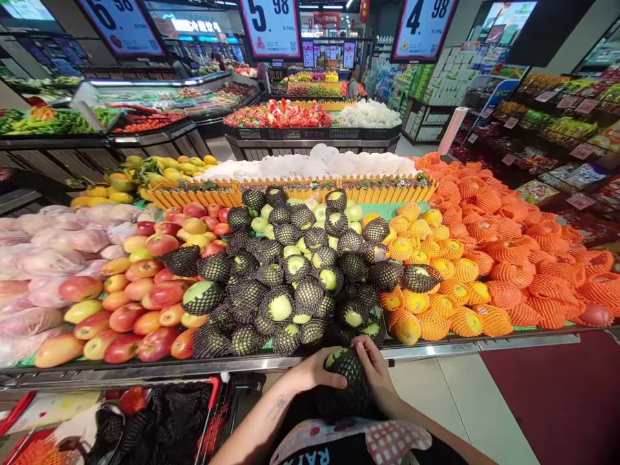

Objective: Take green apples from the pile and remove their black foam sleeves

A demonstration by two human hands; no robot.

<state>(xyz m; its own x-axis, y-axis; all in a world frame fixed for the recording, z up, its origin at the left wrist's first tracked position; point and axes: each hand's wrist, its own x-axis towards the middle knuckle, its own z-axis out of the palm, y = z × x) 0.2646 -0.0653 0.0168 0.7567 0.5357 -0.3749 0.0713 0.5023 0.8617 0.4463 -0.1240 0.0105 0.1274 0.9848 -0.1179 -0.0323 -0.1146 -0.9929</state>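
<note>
We hold a netted green fruit [349, 376] just off the front edge of the fruit stand [436, 349] — left hand [316, 372] clamped round one side, right hand [372, 365] gripping the other.

supermarket, price screens [270, 29] (three overhead), heaped fruit [295, 266]

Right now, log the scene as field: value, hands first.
left hand: grip around a black-netted green fruit
right hand: fingers on the same fruit's other side
ahead: piled netted green fruit
left of pile: loose red-yellow fruit
right of pile: oranges in orange nets
lower left: black netting
overhead: price screens showing 6.98, 5.98, 4.98
</note>
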